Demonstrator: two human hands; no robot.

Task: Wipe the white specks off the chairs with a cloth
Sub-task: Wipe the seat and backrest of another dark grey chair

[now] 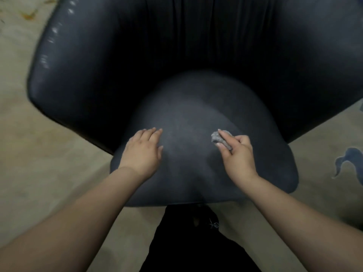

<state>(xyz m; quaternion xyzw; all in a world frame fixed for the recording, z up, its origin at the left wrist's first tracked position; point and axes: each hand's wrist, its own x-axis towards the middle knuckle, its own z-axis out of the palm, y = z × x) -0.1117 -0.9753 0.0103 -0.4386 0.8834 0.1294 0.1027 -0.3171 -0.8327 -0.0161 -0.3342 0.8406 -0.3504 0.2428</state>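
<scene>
Pale beige carpet (49,138) forms the ground on every side, with a blue patterned motif (347,160) at the right edge and faint orange marks at upper left. On it stands a dark blue-grey chair (94,61), seen from above: a glossy curved back and arms wrap around a matte, domed seat cushion (196,114). The picture is slightly blurred; no white specks can be made out on the seat, though a few pale glints show on the left arm, which may be reflections.

The left hand (142,149) lies flat on the left side of the cushion, fingers straight and together, holding nothing. The right hand (238,154) sits over the right side of the cushion, thumb and fingers pinching a small grey cloth (220,137) bunched into a wad; the wad lies at or just above the seat, contact uncertain.

Handling, as judged: the cloth looks light, soft and easily crushed, so a fingertip pinch around its bulk, as shown, should suffice, with the loose face turned down for rubbing. The cushion appears padded and would yield under pressure; the flat left hand could steady it.

Surroundings: dark clothing (196,242) of the person fills the lower centre, just in front of the seat edge. Nothing lies on the cushion between the hands; the deep shadow where seat meets back would be the awkward region to reach.
</scene>
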